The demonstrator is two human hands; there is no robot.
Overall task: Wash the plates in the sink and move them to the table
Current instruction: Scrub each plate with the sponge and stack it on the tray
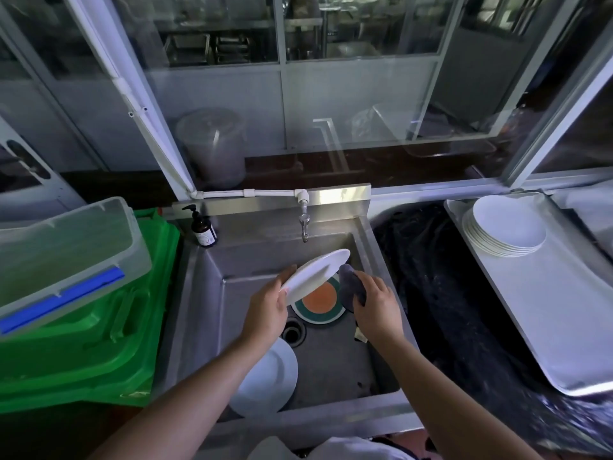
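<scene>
At a steel kitchen sink point(212, 293), a white plate point(315, 275) is held tilted below the tap point(303, 224), gripped at its edge by the left hand point(267, 310); the right hand point(374, 305) clutches a grey cloth point(351, 287) beside it. Washed plates point(504, 227) are stacked on a tray point(547, 327) at right.

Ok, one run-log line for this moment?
phase: washing | left hand: holds white plate | right hand: grips cloth | over: sink

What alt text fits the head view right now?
Over a steel sink, the left hand holds a tilted white plate while the right hand grips a dark cloth. Two more plates lie in the sink; stacked plates sit on a tray at right.
</scene>
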